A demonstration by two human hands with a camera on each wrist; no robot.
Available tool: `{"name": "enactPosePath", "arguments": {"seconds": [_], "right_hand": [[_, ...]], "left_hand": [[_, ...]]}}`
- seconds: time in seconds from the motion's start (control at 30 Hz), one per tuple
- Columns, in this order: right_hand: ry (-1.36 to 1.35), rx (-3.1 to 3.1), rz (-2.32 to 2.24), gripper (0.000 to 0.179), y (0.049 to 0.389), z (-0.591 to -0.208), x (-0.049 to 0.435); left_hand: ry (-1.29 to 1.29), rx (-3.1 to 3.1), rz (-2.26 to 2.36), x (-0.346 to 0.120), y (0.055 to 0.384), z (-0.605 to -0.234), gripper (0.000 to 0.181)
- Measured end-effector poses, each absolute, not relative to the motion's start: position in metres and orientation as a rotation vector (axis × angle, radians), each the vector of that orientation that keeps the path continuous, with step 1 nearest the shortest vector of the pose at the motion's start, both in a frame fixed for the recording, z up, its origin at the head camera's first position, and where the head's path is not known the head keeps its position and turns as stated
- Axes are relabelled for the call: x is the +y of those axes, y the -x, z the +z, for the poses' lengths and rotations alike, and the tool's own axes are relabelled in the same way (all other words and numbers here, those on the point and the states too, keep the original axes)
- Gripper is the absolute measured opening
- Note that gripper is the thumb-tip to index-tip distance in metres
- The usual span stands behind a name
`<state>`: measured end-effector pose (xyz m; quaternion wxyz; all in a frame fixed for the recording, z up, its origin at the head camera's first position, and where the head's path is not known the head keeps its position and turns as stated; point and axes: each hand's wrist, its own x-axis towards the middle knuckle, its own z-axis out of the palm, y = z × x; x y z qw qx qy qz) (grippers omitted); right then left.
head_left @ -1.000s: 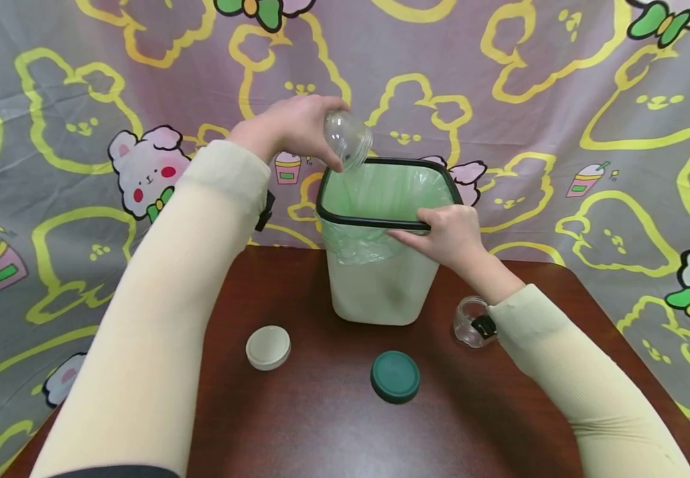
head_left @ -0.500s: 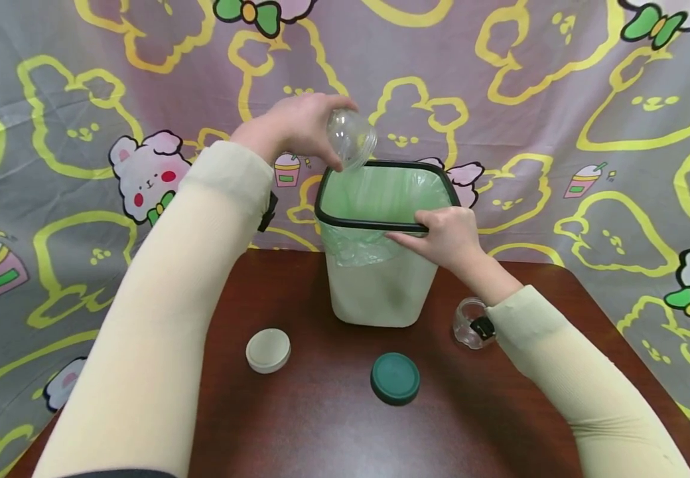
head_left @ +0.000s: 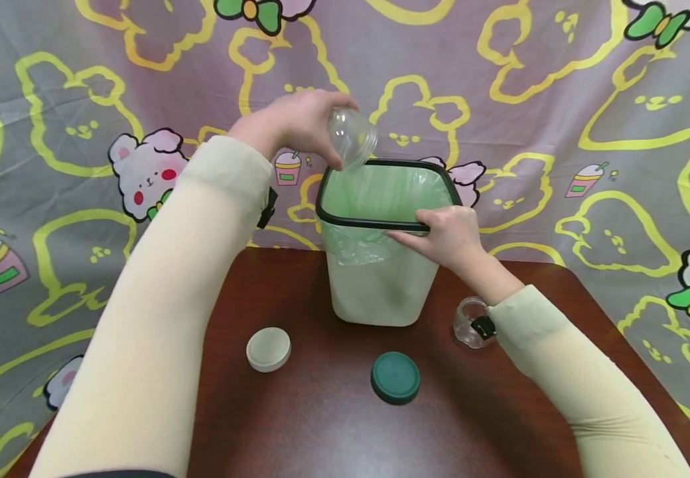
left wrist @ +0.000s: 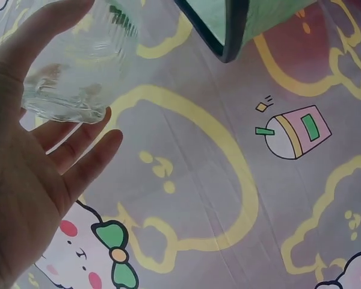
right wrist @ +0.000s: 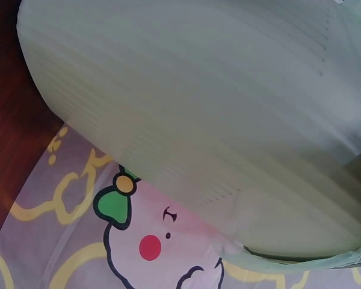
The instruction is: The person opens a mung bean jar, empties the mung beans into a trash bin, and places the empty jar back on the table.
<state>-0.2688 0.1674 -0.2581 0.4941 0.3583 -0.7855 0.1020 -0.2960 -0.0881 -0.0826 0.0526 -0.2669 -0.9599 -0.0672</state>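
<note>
A clear, rounded jar (head_left: 352,138) is gripped by my left hand (head_left: 303,125), tipped sideways with its threaded mouth toward the right, over the bin's back left rim. In the left wrist view the fingers and thumb curl round the jar (left wrist: 78,66), which is see-through. The pale trash can (head_left: 381,292) stands upright, lined with a green plastic bag (head_left: 381,189) under a black rim. My right hand (head_left: 449,236) pinches that rim at the front right corner, thumb outside below it. The right wrist view is filled mostly by the can's side (right wrist: 186,108).
On the dark wooden table (head_left: 321,425) lie a cream lid (head_left: 269,349) at left and a dark green lid (head_left: 395,376) in front of the can. A second clear jar (head_left: 470,324) stands at right, partly behind the right wrist. A printed cloth (head_left: 518,119) hangs behind.
The jar in my left hand has shifted slightly to the right and its mouth has turned a little. My right hand keeps its hold on the rim.
</note>
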Motion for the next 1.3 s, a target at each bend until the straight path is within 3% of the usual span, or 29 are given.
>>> {"name": "enactPosePath", "arguments": {"seconds": [1.3], "right_hand": [[-0.865,-1.919,0.247,0.067,0.2682,-0.2579,0.1681]], "left_hand": [[0.844,-3.006,-0.155,-0.0816,0.2953,-0.0868,0.094]]}}
